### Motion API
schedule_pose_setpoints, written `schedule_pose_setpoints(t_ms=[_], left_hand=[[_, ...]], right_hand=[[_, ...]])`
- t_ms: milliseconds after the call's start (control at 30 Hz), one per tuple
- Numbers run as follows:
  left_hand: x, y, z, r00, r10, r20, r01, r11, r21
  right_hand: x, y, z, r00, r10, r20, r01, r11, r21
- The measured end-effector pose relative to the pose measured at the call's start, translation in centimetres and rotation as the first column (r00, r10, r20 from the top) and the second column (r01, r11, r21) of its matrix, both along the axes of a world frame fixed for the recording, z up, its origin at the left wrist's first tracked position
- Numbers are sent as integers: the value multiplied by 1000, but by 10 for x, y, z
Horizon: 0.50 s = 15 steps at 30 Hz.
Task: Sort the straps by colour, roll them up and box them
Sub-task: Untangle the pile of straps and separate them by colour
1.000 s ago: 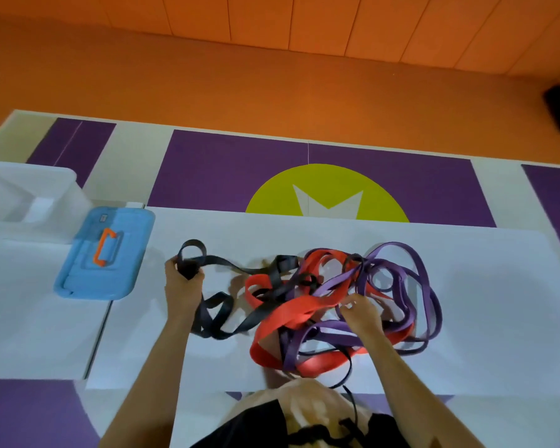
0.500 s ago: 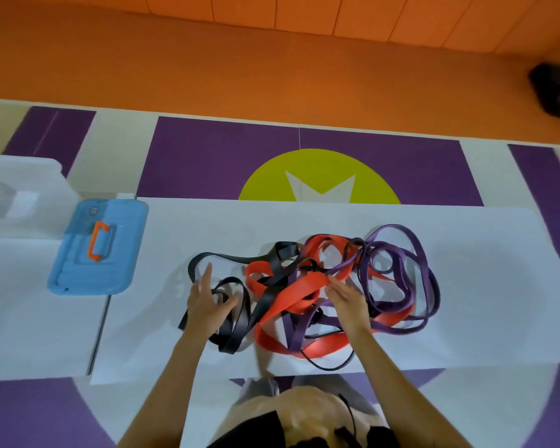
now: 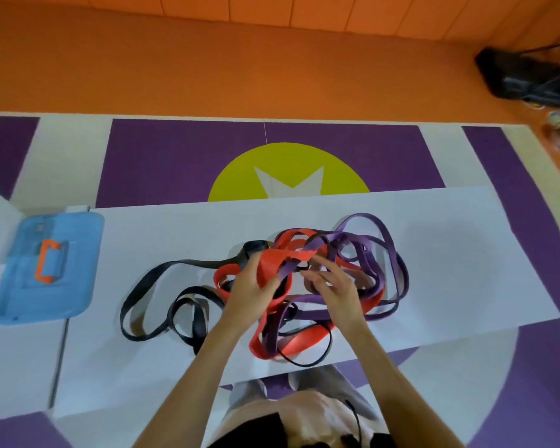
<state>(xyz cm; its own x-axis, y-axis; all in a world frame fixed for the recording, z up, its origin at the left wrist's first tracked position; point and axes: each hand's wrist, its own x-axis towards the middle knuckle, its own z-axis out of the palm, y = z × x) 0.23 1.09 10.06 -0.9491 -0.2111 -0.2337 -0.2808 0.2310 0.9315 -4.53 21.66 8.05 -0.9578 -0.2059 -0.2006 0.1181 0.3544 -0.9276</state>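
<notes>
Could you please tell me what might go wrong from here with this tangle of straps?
1. The left hand grips a red strap threaded through purple straps; pulling may tighten the tangle rather than free it.
2. A thin black loop lies at the near edge of the table; a tug could drag it off.

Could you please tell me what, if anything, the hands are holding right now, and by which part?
The left hand grips the red strap at a raised fold; for the right hand it cannot be told.
</notes>
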Motion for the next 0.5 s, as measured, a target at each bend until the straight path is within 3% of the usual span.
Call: schedule_pose_setpoints(t_ms=[133, 267, 400, 500], left_hand=[[-14, -9, 20, 976, 214, -27, -213, 975, 56], [-24, -8, 38, 954, 293, -69, -294, 956, -19], [-28, 2, 55, 910, 394, -129, -402, 914, -49], [-28, 11, 67, 862, 479, -168, -498, 861, -101]], right_hand=[[-22, 50, -46, 964, -262, 50, 237, 929, 284], [-55, 93, -74, 941, -310, 133, 204, 837, 508], [-88, 109, -68, 953, -264, 147, 137, 811, 569], [-107, 117, -73, 957, -205, 204, 73, 854, 515]])
